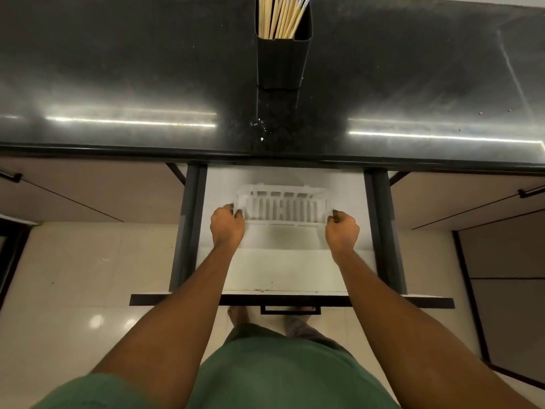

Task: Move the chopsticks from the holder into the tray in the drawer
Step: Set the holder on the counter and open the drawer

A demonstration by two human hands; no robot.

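Gripping tray (281, 206), white, slotted, in the open drawer (283, 270): our left hand (227, 224) curls on its nine o'clock end, right hand (342, 230) on its three o'clock end. Chopsticks (280, 16): standing in black holder (281, 63) on desk (118, 84), twelve o'clock of tray.

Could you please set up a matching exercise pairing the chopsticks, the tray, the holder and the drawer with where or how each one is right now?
Things:
1. chopsticks
2. tray
3. holder
4. drawer

Places or states:
A. pulled open under the counter
B. standing on the counter
C. gripped at its ends by the left hand and right hand
D. upright in the holder

Pairs: 1-D, 2-C, 3-B, 4-A
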